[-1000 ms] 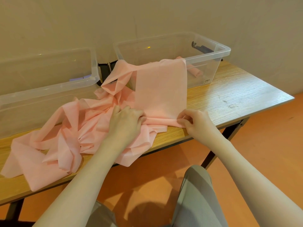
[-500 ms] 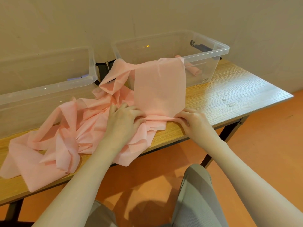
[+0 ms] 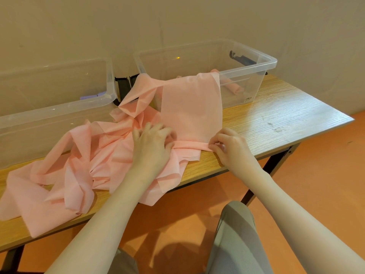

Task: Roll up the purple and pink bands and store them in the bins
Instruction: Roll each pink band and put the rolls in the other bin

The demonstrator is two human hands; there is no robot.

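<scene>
A long pink band (image 3: 190,107) hangs flat over the front rim of the right clear bin (image 3: 258,76) and trails into a crumpled heap on the wooden table (image 3: 276,117). Its near end is folded into a narrow roll along the table. My left hand (image 3: 152,147) grips the roll's left end with curled fingers. My right hand (image 3: 229,148) pinches the roll's right end. A rolled pink band (image 3: 234,89) lies inside the right bin. A purple band (image 3: 89,95) shows faintly through the left clear bin (image 3: 59,107).
Black latches (image 3: 123,86) sit between the two bins. The table's front edge runs just under my hands, with orange floor (image 3: 316,184) beyond it. The wall stands close behind the bins. Bare wood lies right of the band.
Both hands have shifted slightly away from me along the table, turning the band's near end over into a narrow roll. The hanging flat part looks a little shorter.
</scene>
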